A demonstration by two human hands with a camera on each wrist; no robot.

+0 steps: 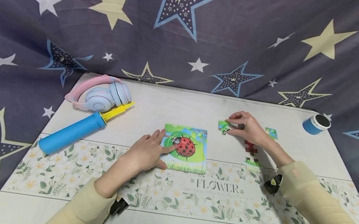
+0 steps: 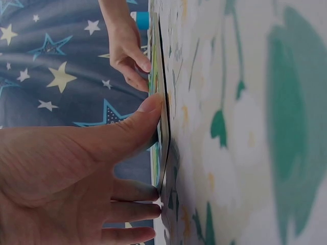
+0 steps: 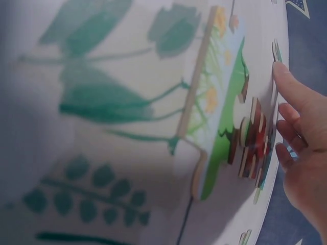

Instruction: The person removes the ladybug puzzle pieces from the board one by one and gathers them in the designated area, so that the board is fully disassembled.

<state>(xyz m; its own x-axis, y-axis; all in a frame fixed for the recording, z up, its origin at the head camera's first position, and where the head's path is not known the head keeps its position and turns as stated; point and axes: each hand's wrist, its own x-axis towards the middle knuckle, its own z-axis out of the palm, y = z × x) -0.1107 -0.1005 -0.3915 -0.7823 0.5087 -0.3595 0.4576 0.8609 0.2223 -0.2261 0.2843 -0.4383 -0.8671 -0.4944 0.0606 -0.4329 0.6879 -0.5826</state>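
A square ladybug puzzle board (image 1: 185,148) lies flat in the middle of the table. My left hand (image 1: 146,151) rests at its left side, fingers spread and one reaching over the picture. In the left wrist view the thumb (image 2: 148,109) touches the board's edge. To the right, my right hand (image 1: 248,128) pinches a green puzzle piece (image 1: 222,125) between thumb and fingers, at or just above the table; I cannot tell which. Loose pieces lie near that hand: a red piece (image 1: 251,147), a grass-printed piece (image 3: 212,97) closest to me, and a blue-green piece (image 1: 271,133).
Pink-and-blue headphones (image 1: 101,94) lie at the back left, touching or close to a blue hand pump (image 1: 72,133) with a yellow end. A blue jar (image 1: 313,125) sits at the back right. Behind the table hangs a star-patterned curtain (image 1: 171,54).
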